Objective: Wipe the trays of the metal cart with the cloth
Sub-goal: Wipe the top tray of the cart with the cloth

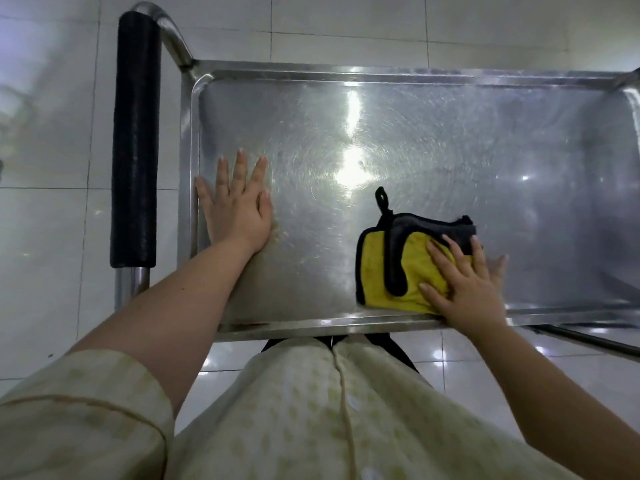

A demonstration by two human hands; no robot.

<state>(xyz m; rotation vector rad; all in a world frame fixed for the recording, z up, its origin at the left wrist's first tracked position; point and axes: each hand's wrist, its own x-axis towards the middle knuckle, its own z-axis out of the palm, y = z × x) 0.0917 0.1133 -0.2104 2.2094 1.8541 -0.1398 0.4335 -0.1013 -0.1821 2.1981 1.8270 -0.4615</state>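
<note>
The yellow and black cloth (pixel 388 268) lies on the tray (pixel 415 133) near its front rim, partly under our right grip (pixel 467 282), which presses on it with straight, spread fingers. Our left grip (pixel 235 206) rests flat and wide open on the tray, just beside the left rim.

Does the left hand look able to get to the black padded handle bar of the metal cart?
Probably yes. The left hand lies flat on the shiny steel tray beside its left rim, and the black padded handle bar stands just beyond that rim, with nothing between them.
</note>
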